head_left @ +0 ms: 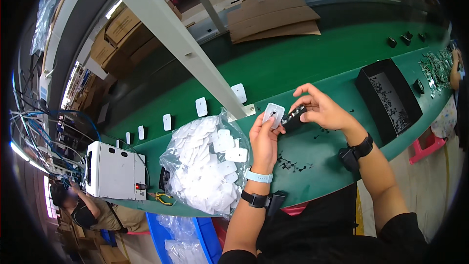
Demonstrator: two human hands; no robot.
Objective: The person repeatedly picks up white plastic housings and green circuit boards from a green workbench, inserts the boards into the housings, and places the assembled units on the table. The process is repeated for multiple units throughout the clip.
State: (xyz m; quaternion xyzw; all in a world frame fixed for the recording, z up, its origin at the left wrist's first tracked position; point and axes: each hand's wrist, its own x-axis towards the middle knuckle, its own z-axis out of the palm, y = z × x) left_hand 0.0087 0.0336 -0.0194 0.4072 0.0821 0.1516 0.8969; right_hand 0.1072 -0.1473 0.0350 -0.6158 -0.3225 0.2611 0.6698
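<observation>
My left hand (pixel 264 142) pinches a white rounded rectangular plastic cover (pixel 276 110) with a small dark spot at its middle. Close against it, my right hand (pixel 325 111) grips a small black housing (pixel 295 119) between thumb and fingers, its inner parts facing the cover. Whether the two pieces touch, I cannot tell. Left of my left hand, a clear plastic bag (pixel 168 159) is heaped with white covers (pixel 195 176). Small black pieces (pixel 293 165) lie scattered on the green tabletop (pixel 322 176) below my hands.
At right stands a black bin (pixel 413 112) holding small black parts, with a pile of small pieces (pixel 435 71) beyond. Several white covers (pixel 201 107) line the green belt (pixel 181 88). A metal post (pixel 181 44) rises ahead. A white machine (pixel 117 171) and pliers (pixel 163 198) sit left. Other people work at both sides.
</observation>
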